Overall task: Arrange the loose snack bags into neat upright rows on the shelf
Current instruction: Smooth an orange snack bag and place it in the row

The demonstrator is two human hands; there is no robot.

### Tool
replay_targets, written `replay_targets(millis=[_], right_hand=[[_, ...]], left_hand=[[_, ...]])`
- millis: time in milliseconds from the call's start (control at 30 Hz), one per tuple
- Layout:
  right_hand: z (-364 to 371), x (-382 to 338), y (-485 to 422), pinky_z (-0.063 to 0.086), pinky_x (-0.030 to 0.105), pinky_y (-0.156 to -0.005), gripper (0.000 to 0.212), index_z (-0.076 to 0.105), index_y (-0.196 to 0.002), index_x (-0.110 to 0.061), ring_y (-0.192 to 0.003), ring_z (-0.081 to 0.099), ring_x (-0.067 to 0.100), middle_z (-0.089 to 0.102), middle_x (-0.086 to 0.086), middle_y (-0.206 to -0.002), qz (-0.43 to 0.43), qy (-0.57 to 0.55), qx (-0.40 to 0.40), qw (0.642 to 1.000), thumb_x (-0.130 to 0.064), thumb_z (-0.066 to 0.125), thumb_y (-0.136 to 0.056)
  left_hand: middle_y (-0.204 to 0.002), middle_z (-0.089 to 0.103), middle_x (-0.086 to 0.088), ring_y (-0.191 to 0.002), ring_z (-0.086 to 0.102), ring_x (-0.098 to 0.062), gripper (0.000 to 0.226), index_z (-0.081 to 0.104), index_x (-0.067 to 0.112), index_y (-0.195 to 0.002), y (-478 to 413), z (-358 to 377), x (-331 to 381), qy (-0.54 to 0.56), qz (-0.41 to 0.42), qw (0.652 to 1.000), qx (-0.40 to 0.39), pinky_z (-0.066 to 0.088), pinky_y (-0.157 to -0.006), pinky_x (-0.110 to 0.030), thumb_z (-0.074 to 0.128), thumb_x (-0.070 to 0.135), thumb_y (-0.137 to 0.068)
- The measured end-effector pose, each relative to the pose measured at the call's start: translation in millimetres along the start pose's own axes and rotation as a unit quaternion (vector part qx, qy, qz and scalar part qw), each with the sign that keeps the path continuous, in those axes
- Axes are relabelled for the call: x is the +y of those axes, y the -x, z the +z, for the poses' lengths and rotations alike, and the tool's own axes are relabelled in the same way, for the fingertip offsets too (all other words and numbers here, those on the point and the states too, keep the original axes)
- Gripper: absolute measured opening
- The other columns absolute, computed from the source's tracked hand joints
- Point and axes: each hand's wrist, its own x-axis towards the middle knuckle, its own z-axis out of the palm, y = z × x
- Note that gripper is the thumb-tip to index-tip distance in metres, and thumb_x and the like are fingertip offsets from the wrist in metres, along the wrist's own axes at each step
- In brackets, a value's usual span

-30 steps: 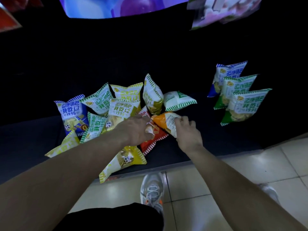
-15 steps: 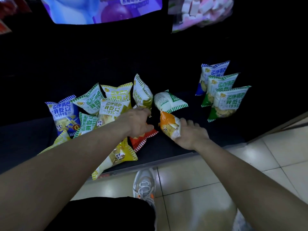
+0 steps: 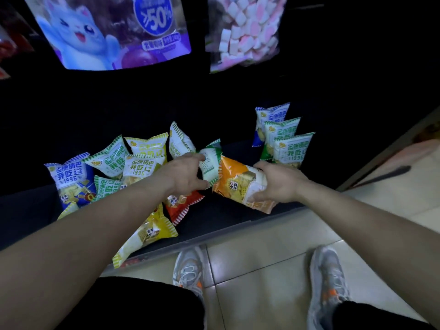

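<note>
head camera, looking down at a low shop shelf: a person's bare left hand (image 3: 188,173) reaches over a loose heap of small packets and pinches a green-and-white foil snack bag (image 3: 209,165), thumb under its lower edge, fingers over the top. the right hand (image 3: 279,184) grips an orange-and-white foil snack bag (image 3: 238,184) by its right end, fingers and thumb curled round it. this bag is tilted over the front of the dark shelf board (image 3: 226,215), its left edge touching the green-and-white one; whether it rests on the board cannot be told.

under the left wrist a red striped-edge snack bag (image 3: 182,203) lies flat. just in front of it a yellow striped-edge snack bag (image 3: 147,231) lies flat too, one corner over the shelf's front lip. behind the left forearm the heap of green, yellow and white bags (image 3: 140,163) leans every way, with a blue-and-white snack bag (image 3: 71,177) at its far left.

well apart on the right, a row of three upright snack bags (image 3: 285,141) stands one behind another, blue at the back and two green in front, the nearest just beyond the right hand.

above hang a large purple pouch printed with a blue cartoon cat (image 3: 114,32) and a clear bag of pink-and-white marshmallow cubes (image 3: 245,29). below the shelf, two grey trainers with orange accents (image 3: 190,270) stand on the pale tiled floor (image 3: 262,270).
</note>
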Motion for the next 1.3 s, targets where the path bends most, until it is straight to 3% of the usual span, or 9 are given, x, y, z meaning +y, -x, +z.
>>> replay_targets(millis=[267, 367, 467, 600, 767, 900, 1067, 1200, 1300], right_hand=[[-67.7, 17.5, 90.7, 0.050, 0.026, -0.060, 0.087, 0.049, -0.124, -0.039, -0.076, 0.060, -0.003, 0.063, -0.020, -0.089, -0.011, 0.004, 0.013, 1.000, -0.071, 0.076, -0.049], [-64.1, 23.4, 108.7, 0.046, 0.025, -0.059, 0.088, 0.049, -0.125, -0.039, -0.076, 0.056, -0.001, 0.060, -0.020, -0.089, -0.015, 0.006, 0.029, 0.999, -0.071, 0.076, -0.048], [-56.5, 24.6, 110.3, 0.050, 0.031, -0.069, 0.089, 0.050, -0.125, -0.039, -0.087, 0.057, 0.006, 0.060, -0.019, -0.096, -0.026, -0.002, 0.027, 0.999, -0.072, 0.075, -0.046], [-56.6, 27.0, 106.6, 0.038, 0.025, -0.056, 0.084, 0.049, -0.119, -0.046, -0.082, 0.057, 0.008, 0.057, -0.020, -0.086, -0.040, 0.032, 0.040, 0.998, -0.073, 0.068, -0.041], [-64.8, 40.0, 107.0, 0.046, 0.031, -0.069, 0.095, 0.048, -0.125, -0.046, -0.093, 0.059, 0.009, 0.063, -0.021, -0.103, -0.043, 0.039, 0.066, 0.996, -0.081, 0.066, -0.039], [-85.8, 69.2, 115.5, 0.053, 0.030, -0.080, 0.111, 0.039, -0.138, -0.043, -0.092, 0.061, 0.001, 0.062, -0.017, -0.113, 0.001, -0.112, 0.133, 0.985, -0.082, 0.074, -0.040], [-75.5, 76.2, 120.4, 0.053, 0.025, -0.077, 0.081, 0.054, -0.114, -0.038, -0.085, 0.062, -0.005, 0.064, -0.018, -0.103, -0.004, -0.179, 0.121, 0.976, -0.071, 0.082, -0.047], [-75.7, 65.1, 113.3, 0.040, 0.009, -0.056, 0.055, 0.050, -0.085, -0.034, -0.069, 0.057, -0.013, 0.063, -0.017, -0.079, -0.024, -0.198, 0.162, 0.966, -0.052, 0.091, -0.053], [-79.8, 61.5, 112.5, 0.044, 0.011, -0.060, 0.061, 0.056, -0.097, -0.032, -0.074, 0.062, -0.004, 0.066, -0.015, -0.082, -0.030, -0.186, 0.180, 0.965, -0.047, 0.094, -0.050]], left_hand=[[-0.138, 0.048, 0.010, -0.124, 0.046, -0.012, 0.096, 0.032, 0.034, -0.145, 32.6, -29.1, 74.3, 0.158, 0.135, 0.973, 0.095, 0.042, -0.098, -0.032, 0.081, 0.057, -0.065], [-0.136, 0.049, 0.013, -0.125, 0.044, -0.011, 0.084, 0.046, 0.038, -0.136, 38.2, -33.7, 101.6, 0.074, 0.191, 0.973, 0.107, 0.037, -0.094, -0.028, 0.079, 0.063, -0.063], [-0.130, 0.052, 0.015, -0.123, 0.043, -0.013, 0.078, 0.052, 0.039, -0.129, 39.1, -30.6, 127.9, -0.070, 0.222, 0.967, 0.098, 0.042, -0.097, -0.040, 0.072, 0.071, -0.061], [-0.119, 0.063, 0.009, -0.109, 0.056, -0.017, 0.085, 0.049, 0.040, -0.131, 32.2, -22.9, 145.0, -0.171, 0.211, 0.960, 0.068, 0.048, -0.086, -0.038, 0.067, 0.077, -0.058], [-0.101, 0.064, 0.012, -0.091, 0.059, -0.013, 0.075, 0.053, 0.040, -0.126, 23.0, -18.1, 147.2, -0.068, 0.193, 0.978, 0.033, 0.051, -0.076, -0.036, 0.073, 0.072, -0.060], [-0.096, 0.064, 0.017, -0.086, 0.061, -0.005, 0.069, 0.055, 0.038, -0.122, 17.8, -19.3, 129.3, 0.058, 0.161, 0.985, 0.031, 0.052, -0.076, -0.030, 0.079, 0.063, -0.062], [-0.100, 0.067, 0.012, -0.089, 0.066, -0.004, 0.061, 0.059, 0.033, -0.110, 19.7, -19.7, 118.6, 0.244, 0.144, 0.959, 0.031, 0.054, -0.076, -0.024, 0.082, 0.058, -0.059], [-0.113, 0.066, 0.006, -0.102, 0.064, -0.006, 0.062, 0.059, 0.025, -0.114, 21.1, -16.3, 121.4, 0.306, 0.148, 0.940, -0.003, 0.054, -0.089, -0.031, 0.083, 0.048, -0.062], [-0.117, 0.062, 0.002, -0.109, 0.061, -0.012, 0.068, 0.054, 0.021, -0.121, 22.2, -13.1, 123.8, 0.305, 0.145, 0.941, -0.021, 0.052, -0.092, -0.027, 0.085, 0.040, -0.063]])
